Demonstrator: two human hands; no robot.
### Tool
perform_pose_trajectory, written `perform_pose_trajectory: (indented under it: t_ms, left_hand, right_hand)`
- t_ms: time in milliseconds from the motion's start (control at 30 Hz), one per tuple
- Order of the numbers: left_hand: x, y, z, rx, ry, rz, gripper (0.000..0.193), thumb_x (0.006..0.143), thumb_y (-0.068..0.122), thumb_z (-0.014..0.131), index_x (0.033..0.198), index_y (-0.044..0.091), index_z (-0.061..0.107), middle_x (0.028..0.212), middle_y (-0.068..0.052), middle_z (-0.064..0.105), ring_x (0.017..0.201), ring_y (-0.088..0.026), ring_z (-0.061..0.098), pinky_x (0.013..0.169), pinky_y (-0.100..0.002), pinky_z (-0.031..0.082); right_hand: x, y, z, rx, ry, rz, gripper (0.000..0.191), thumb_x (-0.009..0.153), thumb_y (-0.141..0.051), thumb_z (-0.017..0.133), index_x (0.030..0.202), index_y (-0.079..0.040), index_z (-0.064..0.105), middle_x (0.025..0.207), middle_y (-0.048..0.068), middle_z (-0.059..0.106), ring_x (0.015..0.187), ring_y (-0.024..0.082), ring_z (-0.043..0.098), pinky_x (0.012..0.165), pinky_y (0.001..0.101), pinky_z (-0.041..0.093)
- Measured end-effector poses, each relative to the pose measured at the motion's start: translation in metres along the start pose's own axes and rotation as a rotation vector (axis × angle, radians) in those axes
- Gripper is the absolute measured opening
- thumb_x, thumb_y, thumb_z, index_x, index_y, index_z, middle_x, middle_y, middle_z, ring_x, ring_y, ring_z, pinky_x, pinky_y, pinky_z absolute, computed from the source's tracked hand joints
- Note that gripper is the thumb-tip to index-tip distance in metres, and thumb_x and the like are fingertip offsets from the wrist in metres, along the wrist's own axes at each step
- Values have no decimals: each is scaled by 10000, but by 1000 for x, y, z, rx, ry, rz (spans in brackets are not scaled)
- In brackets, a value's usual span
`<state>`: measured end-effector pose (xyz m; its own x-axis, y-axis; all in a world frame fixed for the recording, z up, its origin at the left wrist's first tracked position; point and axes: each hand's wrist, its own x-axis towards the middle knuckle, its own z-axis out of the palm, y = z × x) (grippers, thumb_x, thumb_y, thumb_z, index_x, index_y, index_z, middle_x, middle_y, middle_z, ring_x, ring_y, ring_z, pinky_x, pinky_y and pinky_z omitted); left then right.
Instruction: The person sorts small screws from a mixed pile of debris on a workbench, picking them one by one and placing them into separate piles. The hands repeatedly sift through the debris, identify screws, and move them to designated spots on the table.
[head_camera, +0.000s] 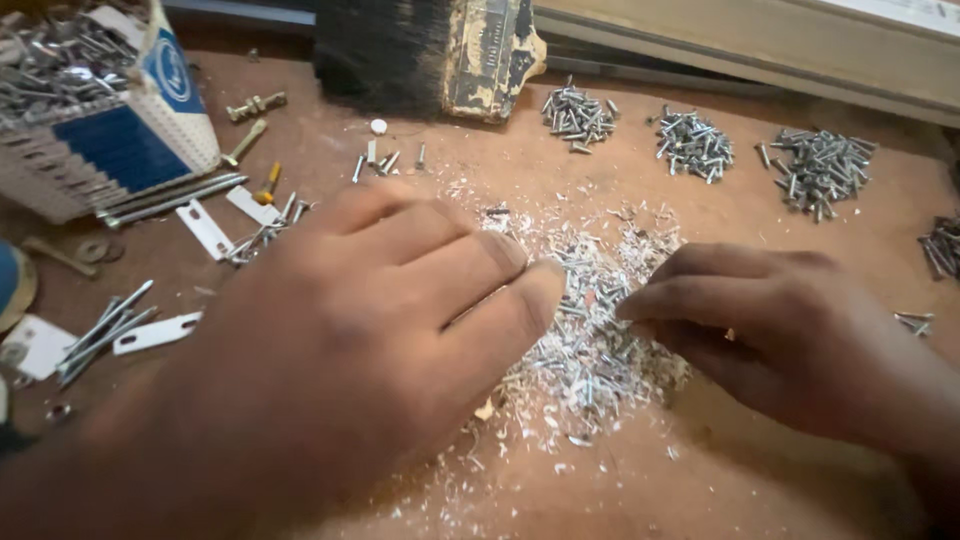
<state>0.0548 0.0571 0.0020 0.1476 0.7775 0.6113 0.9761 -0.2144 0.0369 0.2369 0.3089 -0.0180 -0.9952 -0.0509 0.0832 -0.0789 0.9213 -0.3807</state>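
A loose heap of small silver screws mixed with pale shavings (585, 340) lies in the middle of a brown wooden bench (700, 480). My left hand (370, 330) rests palm down over the heap's left side, fingertips touching the screws. From the right, my right hand (790, 330) reaches in with its fingers pinched together at the heap's edge. Whether a screw sits between those fingertips cannot be told.
Three sorted piles of screws (578, 117) (693, 145) (820, 170) lie along the back. A wide paintbrush (430, 50) lies at the top. A blue-and-white cardboard box of screws (100, 110) stands at the left, with long nails and white plates (155, 333) nearby.
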Motion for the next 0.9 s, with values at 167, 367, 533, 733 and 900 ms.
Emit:
perform_pose_trajectory:
  t_ms: [167,367,533,733,900]
  left_hand:
    - [2,-5,-13,-46,5,-44,365,851,208,613,1134,-13,681,996,-109,708,1032,-288,690,937,-453,510]
    - [-1,-11,-4,-100,-4,-55,401,838,243,601,1121,-30,681,954,-143,699,1012,-317,698,932,-452,529]
    - [-1,-8,-1,-155,-33,-89,418,818,249,609,1116,-37,674,948,-140,699,1004,-306,699,906,-463,514]
    - [-4,-7,8,-198,-14,-96,416,779,186,716,1134,-25,665,1011,-126,705,1002,-306,682,918,-468,508]
    - [-7,-8,11,-191,-27,-88,428,786,199,738,1148,-15,663,1012,-120,699,1002,-304,676,904,-476,497]
  right_hand:
    - [7,5,-1,-4,72,-8,280,846,-78,699,1115,-132,752,1078,21,750,876,168,766,703,269,598]
    - [13,8,1,-140,138,49,213,836,-84,768,1049,-99,758,1010,27,755,880,174,759,739,303,599]
    - [10,6,-6,-129,171,12,188,820,-59,750,1005,-90,747,1019,55,743,908,177,758,752,297,613]
    - [1,6,-20,-115,145,116,197,882,-49,728,1068,-93,777,948,32,762,839,146,753,687,270,602]
    - [-12,22,-15,178,137,215,256,933,-26,638,1158,-61,754,963,-3,749,838,80,752,766,235,607]
